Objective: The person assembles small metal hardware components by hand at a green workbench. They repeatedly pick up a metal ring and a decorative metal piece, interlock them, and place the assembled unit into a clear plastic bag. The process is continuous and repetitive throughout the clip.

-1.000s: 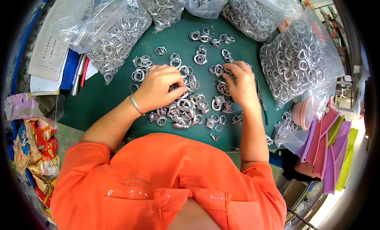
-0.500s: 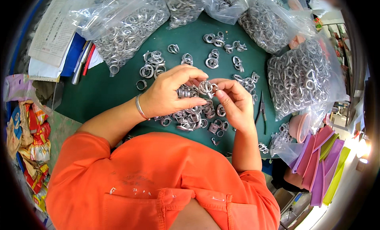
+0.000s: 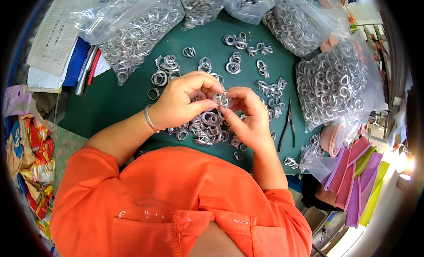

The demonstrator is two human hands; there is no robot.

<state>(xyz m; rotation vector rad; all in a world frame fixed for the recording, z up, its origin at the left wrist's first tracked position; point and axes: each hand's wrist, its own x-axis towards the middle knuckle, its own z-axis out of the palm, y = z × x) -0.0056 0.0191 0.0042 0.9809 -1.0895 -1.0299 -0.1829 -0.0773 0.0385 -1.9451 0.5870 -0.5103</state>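
Ring cluster [image 3: 221, 99] now lifted off green table [image 3: 115, 102], pinched by left hand [image 3: 183, 102] and right hand [image 3: 249, 118] fingers.

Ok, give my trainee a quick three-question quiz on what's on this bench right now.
1. True or false: both hands pinch one small cluster of metal rings.
2. Which tool lies on the green mat by the right hand? A pliers B hammer C scissors
3. What is on the left hand's wrist?

Key:
1. True.
2. A, the pliers.
3. A thin silver bangle.
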